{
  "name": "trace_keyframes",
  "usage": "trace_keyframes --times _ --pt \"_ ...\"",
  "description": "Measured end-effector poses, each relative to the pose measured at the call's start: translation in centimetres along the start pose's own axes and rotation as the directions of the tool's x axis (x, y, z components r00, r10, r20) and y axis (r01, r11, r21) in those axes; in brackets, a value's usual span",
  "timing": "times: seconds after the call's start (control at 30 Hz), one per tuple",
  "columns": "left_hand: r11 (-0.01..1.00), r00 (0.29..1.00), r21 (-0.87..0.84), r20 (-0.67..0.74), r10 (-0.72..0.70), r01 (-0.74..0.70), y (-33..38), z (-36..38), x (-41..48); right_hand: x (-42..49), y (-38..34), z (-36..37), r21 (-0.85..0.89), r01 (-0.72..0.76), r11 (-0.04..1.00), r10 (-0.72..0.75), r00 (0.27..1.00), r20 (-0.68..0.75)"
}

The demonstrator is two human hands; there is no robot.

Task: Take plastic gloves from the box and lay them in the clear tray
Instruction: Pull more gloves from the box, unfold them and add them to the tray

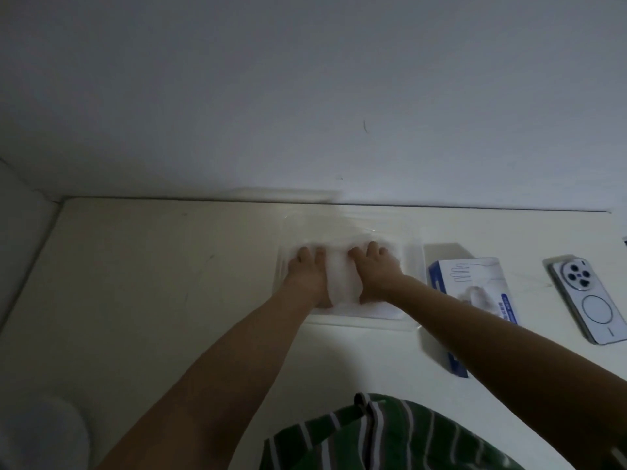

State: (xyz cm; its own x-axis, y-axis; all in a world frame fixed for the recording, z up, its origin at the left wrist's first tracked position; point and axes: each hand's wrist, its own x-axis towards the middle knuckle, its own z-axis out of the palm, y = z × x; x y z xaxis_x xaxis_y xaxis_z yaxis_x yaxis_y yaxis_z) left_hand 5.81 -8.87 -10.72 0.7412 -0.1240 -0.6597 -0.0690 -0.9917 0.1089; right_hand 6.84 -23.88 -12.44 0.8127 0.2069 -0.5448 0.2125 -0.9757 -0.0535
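Observation:
A clear tray (412, 266) lies on the cream table against the wall. Inside it is a flat pile of translucent white plastic gloves (343, 283). My left hand (307, 273) lies flat on the left part of the pile, fingers straight and pointing away from me. My right hand (373, 269) presses flat on the right part, fingers spread. A strip of the gloves shows between the two hands. The white and blue glove box (475, 286) stands just right of the tray, partly behind my right forearm.
A phone (588, 300) lies face down at the table's right side. The table's left half (152, 283) is bare and ends at a wall ledge. A pale round object (40, 432) sits at bottom left. My green striped shirt fills the bottom middle.

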Motion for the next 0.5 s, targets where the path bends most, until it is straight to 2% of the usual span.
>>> trace_keyframes --times 0.07,0.23,0.37,0.43,0.5 --pt "0.999 1.000 0.040 0.002 -0.027 0.027 0.2 0.3 0.4 0.6 -0.1 1.0 -0.034 0.014 0.999 -0.013 0.999 0.030" --pt "0.991 0.998 0.119 -0.028 -0.051 0.054 0.2 1.3 1.4 1.7 -0.1 2.2 -0.043 0.018 0.999 -0.019 1.000 -0.008" --pt "0.997 0.999 0.062 0.017 -0.045 0.044 0.5 0.2 0.4 0.3 -0.1 0.9 -0.023 0.044 0.999 -0.044 0.999 0.014" --pt "0.997 0.998 -0.045 0.012 -0.064 0.064 0.6 -0.7 0.0 -1.1 -0.2 -0.7 0.095 0.071 0.993 -0.073 0.997 0.016" --pt "0.992 0.993 -0.103 -0.095 -0.076 0.066 0.9 -1.8 -0.8 -2.6 0.0 -2.5 0.245 0.136 0.960 -0.112 0.988 -0.108"
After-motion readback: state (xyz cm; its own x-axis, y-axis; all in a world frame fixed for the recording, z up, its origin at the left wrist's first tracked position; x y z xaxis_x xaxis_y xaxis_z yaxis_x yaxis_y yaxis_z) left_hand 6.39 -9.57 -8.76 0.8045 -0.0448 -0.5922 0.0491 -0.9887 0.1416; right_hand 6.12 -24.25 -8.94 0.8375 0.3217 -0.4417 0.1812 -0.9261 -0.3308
